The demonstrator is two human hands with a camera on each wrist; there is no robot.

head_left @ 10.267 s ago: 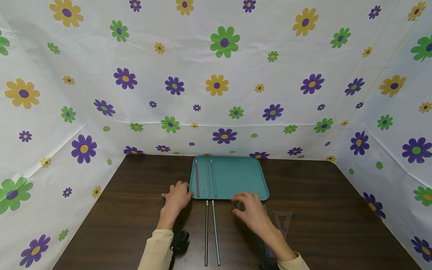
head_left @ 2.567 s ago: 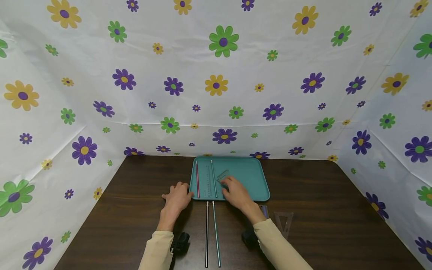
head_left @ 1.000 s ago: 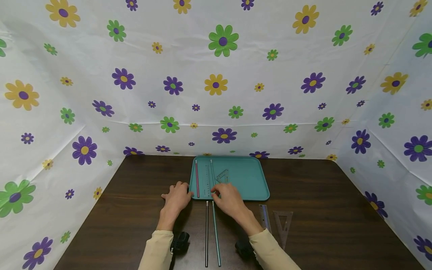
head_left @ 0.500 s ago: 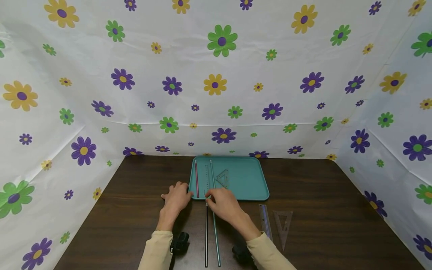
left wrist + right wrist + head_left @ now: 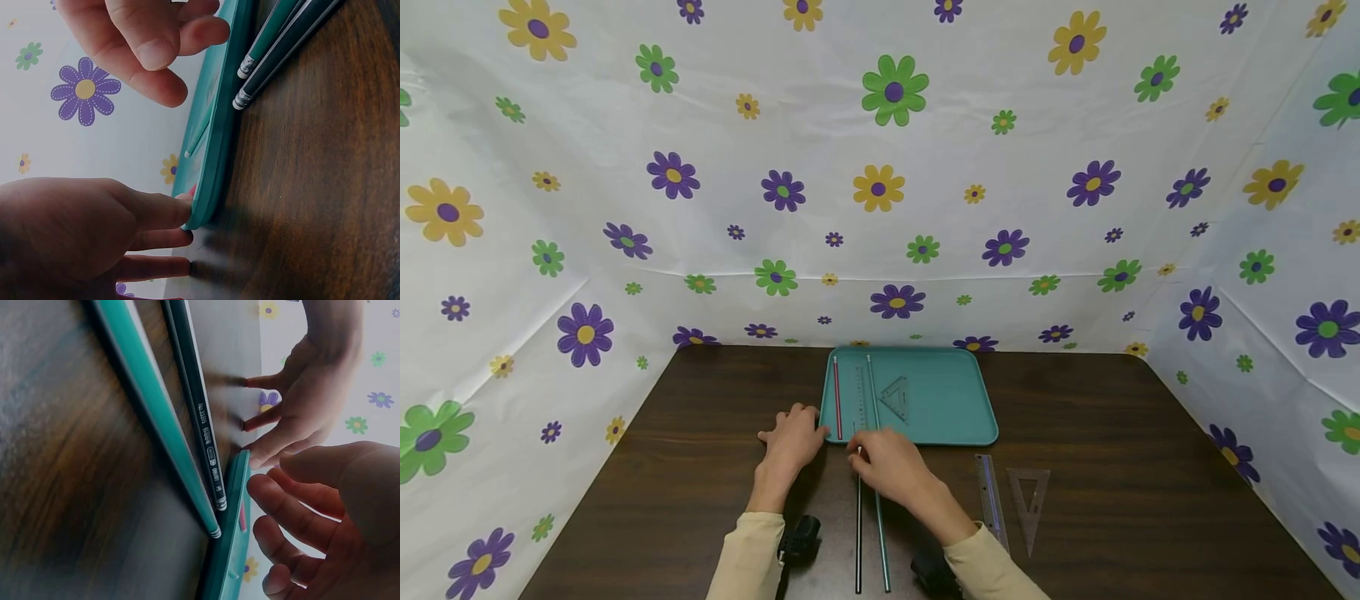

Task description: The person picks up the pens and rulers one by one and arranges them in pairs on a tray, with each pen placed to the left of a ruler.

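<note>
Lying near the right hand (image 5: 891, 465): black pencil (image 5: 195, 394), white lettering (image 5: 210, 453), seemingly illegible.

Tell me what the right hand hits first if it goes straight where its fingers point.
Probably the teal tray, at its near-left corner, where the left hand touches it. Height is unclear: above the rim, the right hand could meet the left hand instead.

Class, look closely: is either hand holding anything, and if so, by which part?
Nothing is gripped. The right hand is empty above the pencils; the left hand only touches the tray at its near left corner.
</note>
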